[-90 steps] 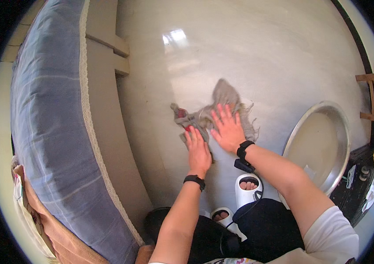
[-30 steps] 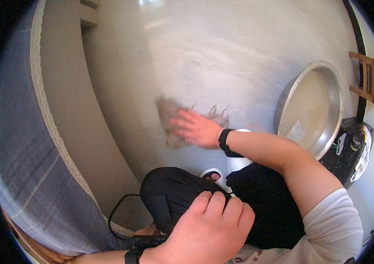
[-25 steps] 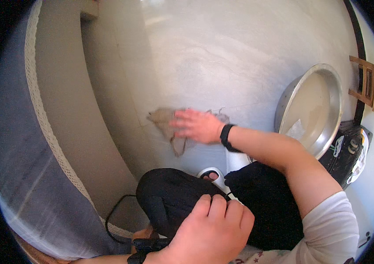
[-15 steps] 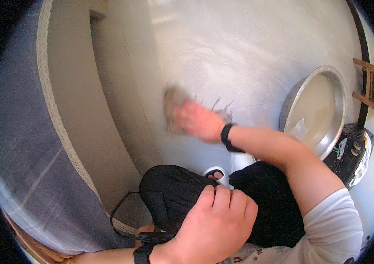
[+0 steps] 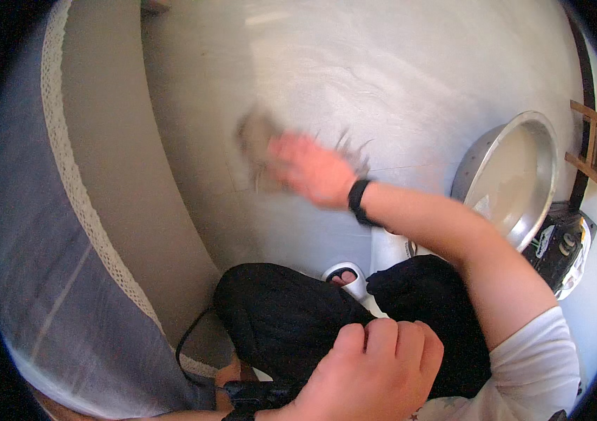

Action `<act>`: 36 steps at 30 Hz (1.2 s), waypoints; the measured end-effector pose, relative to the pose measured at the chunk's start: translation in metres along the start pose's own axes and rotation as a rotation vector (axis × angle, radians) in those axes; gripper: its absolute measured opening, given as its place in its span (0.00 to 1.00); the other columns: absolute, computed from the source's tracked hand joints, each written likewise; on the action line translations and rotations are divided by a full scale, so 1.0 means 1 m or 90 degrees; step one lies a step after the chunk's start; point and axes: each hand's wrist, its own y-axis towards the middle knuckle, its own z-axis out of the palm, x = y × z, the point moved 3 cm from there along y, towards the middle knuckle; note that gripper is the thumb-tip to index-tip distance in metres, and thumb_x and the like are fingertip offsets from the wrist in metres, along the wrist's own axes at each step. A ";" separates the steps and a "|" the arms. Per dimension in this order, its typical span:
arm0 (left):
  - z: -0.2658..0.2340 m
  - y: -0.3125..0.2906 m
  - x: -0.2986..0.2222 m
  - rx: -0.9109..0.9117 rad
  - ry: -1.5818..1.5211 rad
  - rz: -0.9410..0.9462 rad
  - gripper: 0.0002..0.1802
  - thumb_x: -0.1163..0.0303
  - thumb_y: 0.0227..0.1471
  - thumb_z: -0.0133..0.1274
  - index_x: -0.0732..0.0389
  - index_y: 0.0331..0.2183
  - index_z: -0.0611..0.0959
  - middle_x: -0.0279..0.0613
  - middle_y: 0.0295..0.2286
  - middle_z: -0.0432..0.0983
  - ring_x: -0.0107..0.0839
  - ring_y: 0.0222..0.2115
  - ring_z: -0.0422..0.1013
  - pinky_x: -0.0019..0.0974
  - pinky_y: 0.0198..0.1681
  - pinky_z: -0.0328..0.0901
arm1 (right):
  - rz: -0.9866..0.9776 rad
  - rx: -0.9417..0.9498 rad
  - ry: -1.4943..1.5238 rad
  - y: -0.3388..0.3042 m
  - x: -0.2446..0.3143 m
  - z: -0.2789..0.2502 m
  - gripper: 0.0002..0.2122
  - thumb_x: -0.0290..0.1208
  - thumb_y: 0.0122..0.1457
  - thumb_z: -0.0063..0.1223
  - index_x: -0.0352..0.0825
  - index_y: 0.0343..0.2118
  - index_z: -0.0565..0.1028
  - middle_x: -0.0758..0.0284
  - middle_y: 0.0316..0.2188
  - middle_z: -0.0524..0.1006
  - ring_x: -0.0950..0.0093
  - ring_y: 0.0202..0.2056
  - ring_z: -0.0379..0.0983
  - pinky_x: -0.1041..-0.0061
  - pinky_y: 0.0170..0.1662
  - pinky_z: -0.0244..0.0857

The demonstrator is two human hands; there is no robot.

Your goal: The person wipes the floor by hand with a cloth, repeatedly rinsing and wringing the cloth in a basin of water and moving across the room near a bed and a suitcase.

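Observation:
On the pale floor (image 5: 354,77), my right hand (image 5: 312,168) presses a grey-brown rag (image 5: 256,137). Its fingers lie over the cloth and are smeared by motion. Frayed strands stick out beyond the back of the hand. My left hand (image 5: 375,372) is closed, knuckles up, near my black-trousered knees at the bottom of the view. Its palm is hidden, so I cannot tell whether it holds anything. Each wrist wears a black band.
At the right stands a wide metal basin (image 5: 463,165) holding cloudy water. Beyond it are a small wooden stool (image 5: 596,144) and a black object (image 5: 558,245). A grey cloth with lace trim (image 5: 52,91) hangs along the left. My white slipper (image 5: 354,284) shows between my knees.
My right hand and the rag have moved slightly left and away from me across the floor. My left hand has shifted right and a little lower. The view has shifted slightly.

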 end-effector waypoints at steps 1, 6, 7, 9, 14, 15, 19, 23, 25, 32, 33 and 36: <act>-0.001 0.001 0.000 0.014 -0.001 -0.008 0.11 0.66 0.43 0.52 0.58 0.31 0.80 0.34 0.23 0.65 0.32 0.27 0.63 0.35 0.27 0.56 | -0.060 0.084 0.049 -0.021 0.021 0.024 0.16 0.34 0.62 0.49 0.44 0.52 0.76 0.58 0.66 0.63 0.57 0.68 0.54 0.56 0.71 0.48; -0.005 -0.002 0.001 0.095 -0.051 -0.043 0.10 0.67 0.43 0.52 0.58 0.31 0.80 0.34 0.23 0.65 0.32 0.27 0.63 0.35 0.28 0.56 | -0.138 0.165 -0.021 -0.039 0.016 0.015 0.18 0.34 0.62 0.49 0.50 0.55 0.75 0.59 0.67 0.61 0.59 0.69 0.54 0.58 0.71 0.48; -0.006 -0.005 0.001 0.107 -0.053 -0.040 0.10 0.67 0.43 0.52 0.58 0.31 0.80 0.34 0.23 0.65 0.32 0.27 0.63 0.36 0.28 0.57 | -0.064 0.145 -0.058 -0.022 -0.008 -0.007 0.19 0.35 0.62 0.49 0.51 0.56 0.75 0.58 0.67 0.60 0.58 0.69 0.54 0.56 0.70 0.48; -0.008 -0.003 0.001 0.111 -0.053 -0.031 0.10 0.67 0.43 0.52 0.58 0.31 0.80 0.34 0.24 0.66 0.32 0.27 0.64 0.36 0.29 0.57 | 0.130 -0.007 -0.190 -0.005 -0.068 -0.071 0.20 0.37 0.64 0.47 0.51 0.60 0.72 0.55 0.67 0.60 0.54 0.68 0.54 0.52 0.69 0.47; -0.010 0.000 0.005 0.126 -0.068 0.004 0.09 0.67 0.44 0.52 0.57 0.31 0.79 0.35 0.25 0.66 0.33 0.27 0.64 0.37 0.30 0.60 | 0.494 -0.285 -0.392 -0.015 -0.139 -0.120 0.28 0.44 0.62 0.49 0.46 0.66 0.65 0.45 0.67 0.57 0.47 0.68 0.51 0.49 0.69 0.44; -0.009 -0.001 0.005 0.135 -0.067 0.010 0.09 0.67 0.44 0.52 0.57 0.31 0.79 0.35 0.25 0.66 0.33 0.27 0.65 0.37 0.30 0.60 | 0.522 -0.270 -0.385 -0.014 -0.130 -0.108 0.30 0.44 0.62 0.49 0.44 0.67 0.63 0.42 0.66 0.57 0.45 0.68 0.50 0.48 0.69 0.44; -0.020 0.011 0.004 0.231 -0.050 -0.004 0.11 0.67 0.46 0.55 0.58 0.34 0.80 0.37 0.25 0.68 0.36 0.29 0.68 0.39 0.31 0.62 | 0.282 -0.060 -0.175 -0.035 -0.040 -0.040 0.24 0.38 0.60 0.50 0.42 0.60 0.70 0.46 0.65 0.61 0.47 0.67 0.53 0.50 0.70 0.46; -0.001 0.003 0.004 0.205 -0.031 -0.005 0.14 0.64 0.38 0.61 0.57 0.31 0.82 0.34 0.20 0.67 0.32 0.22 0.69 0.36 0.25 0.62 | 0.144 0.065 -0.154 -0.073 -0.013 -0.027 0.26 0.42 0.62 0.49 0.48 0.64 0.66 0.47 0.70 0.50 0.49 0.71 0.44 0.53 0.73 0.37; -0.002 0.004 0.006 0.243 -0.020 0.004 0.13 0.61 0.40 0.60 0.56 0.30 0.82 0.34 0.20 0.68 0.33 0.22 0.69 0.37 0.25 0.62 | 0.150 0.068 -0.198 -0.084 -0.016 -0.044 0.28 0.45 0.63 0.48 0.48 0.66 0.64 0.47 0.72 0.46 0.49 0.72 0.39 0.54 0.73 0.33; -0.017 0.014 -0.006 0.261 -0.057 -0.009 0.15 0.65 0.49 0.59 0.61 0.39 0.81 0.40 0.27 0.71 0.40 0.30 0.70 0.43 0.33 0.65 | 0.992 -0.250 -0.242 -0.149 -0.101 -0.097 0.38 0.53 0.67 0.38 0.35 0.72 0.45 0.35 0.70 0.39 0.44 0.72 0.32 0.50 0.72 0.25; -0.016 0.013 -0.005 0.261 -0.053 -0.009 0.15 0.65 0.49 0.59 0.61 0.39 0.81 0.40 0.27 0.71 0.40 0.30 0.70 0.43 0.33 0.65 | 0.992 -0.254 -0.239 -0.140 -0.101 -0.099 0.38 0.53 0.67 0.38 0.35 0.72 0.45 0.35 0.70 0.39 0.44 0.72 0.32 0.50 0.72 0.25; -0.015 0.009 -0.008 0.270 -0.039 -0.001 0.14 0.64 0.48 0.59 0.60 0.37 0.81 0.40 0.26 0.70 0.39 0.30 0.70 0.42 0.33 0.64 | 1.129 -0.322 -0.102 -0.127 -0.100 -0.093 0.39 0.53 0.67 0.37 0.34 0.72 0.41 0.37 0.70 0.38 0.45 0.72 0.31 0.51 0.72 0.27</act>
